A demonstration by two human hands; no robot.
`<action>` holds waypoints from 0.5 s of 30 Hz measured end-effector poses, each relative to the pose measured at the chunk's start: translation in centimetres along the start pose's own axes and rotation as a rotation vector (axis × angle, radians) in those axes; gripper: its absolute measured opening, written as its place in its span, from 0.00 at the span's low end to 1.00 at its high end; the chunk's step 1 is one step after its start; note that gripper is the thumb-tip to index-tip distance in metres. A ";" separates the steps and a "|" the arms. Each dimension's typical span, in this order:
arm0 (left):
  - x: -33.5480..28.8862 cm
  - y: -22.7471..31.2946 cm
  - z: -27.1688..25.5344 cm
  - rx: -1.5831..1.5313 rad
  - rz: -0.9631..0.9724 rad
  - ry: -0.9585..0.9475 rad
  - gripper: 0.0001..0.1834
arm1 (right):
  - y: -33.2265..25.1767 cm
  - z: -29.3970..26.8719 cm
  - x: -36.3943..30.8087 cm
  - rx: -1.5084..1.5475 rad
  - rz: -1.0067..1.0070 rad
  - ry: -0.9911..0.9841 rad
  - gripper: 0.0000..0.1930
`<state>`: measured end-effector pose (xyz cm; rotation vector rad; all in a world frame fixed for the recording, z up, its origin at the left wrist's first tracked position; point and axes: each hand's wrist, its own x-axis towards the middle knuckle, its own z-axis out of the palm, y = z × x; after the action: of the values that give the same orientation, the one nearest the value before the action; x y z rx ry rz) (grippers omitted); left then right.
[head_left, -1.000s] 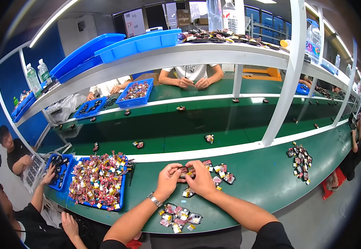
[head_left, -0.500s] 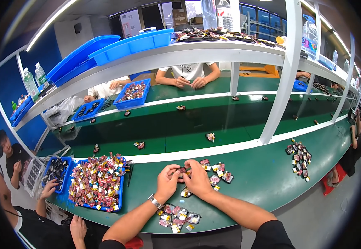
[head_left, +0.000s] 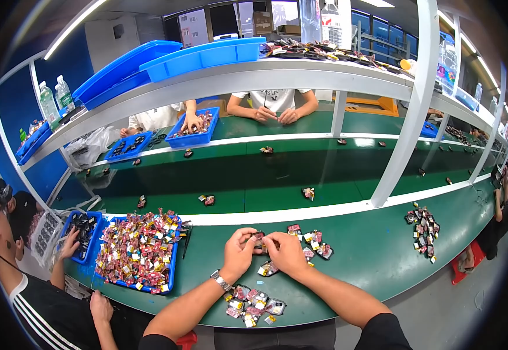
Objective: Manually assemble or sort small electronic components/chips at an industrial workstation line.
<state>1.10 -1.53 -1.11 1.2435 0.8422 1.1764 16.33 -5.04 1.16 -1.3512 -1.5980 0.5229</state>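
Note:
My left hand [head_left: 240, 255], with a metal watch on its wrist, pinches a small dark electronic case [head_left: 258, 235] over the green table. My right hand [head_left: 289, 254] is closed at the same case, its thumb and fingertips pressed against its right side. Fingers hide much of the case. Close by lie several similar assemblies [head_left: 313, 238] with reddish circuit boards and white-and-yellow parts. Another cluster of assemblies [head_left: 253, 304] rests nearer me, between my forearms.
A blue tray heaped with reddish boards [head_left: 137, 251] stands left, beside a blue bin of black cases [head_left: 82, 230] that a co-worker's hand touches. More assemblies [head_left: 423, 230] lie right. A white upright [head_left: 405, 111] and shelf [head_left: 300, 73] rise ahead. Tweezers [head_left: 187, 239] lie by the tray.
My right hand has dropped its raised fingers and drawn them in against the case. Across the table, a co-worker's hand has come into a blue tray. The view has shifted slightly.

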 end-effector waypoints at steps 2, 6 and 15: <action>-0.2 0.0 0.0 0.011 -0.006 0.001 0.10 | -0.5 -0.2 0.2 0.064 0.117 -0.035 0.07; -0.1 -0.1 -0.2 0.044 0.011 -0.013 0.10 | 1.1 -0.2 0.8 0.106 0.180 -0.024 0.11; -0.1 0.4 -0.2 0.000 0.006 -0.132 0.12 | -0.4 -1.6 1.0 0.116 0.145 -0.102 0.14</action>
<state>0.80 -1.58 -0.80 1.3094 0.7415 1.0864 17.52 -4.62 2.62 -1.3771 -1.5331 0.7713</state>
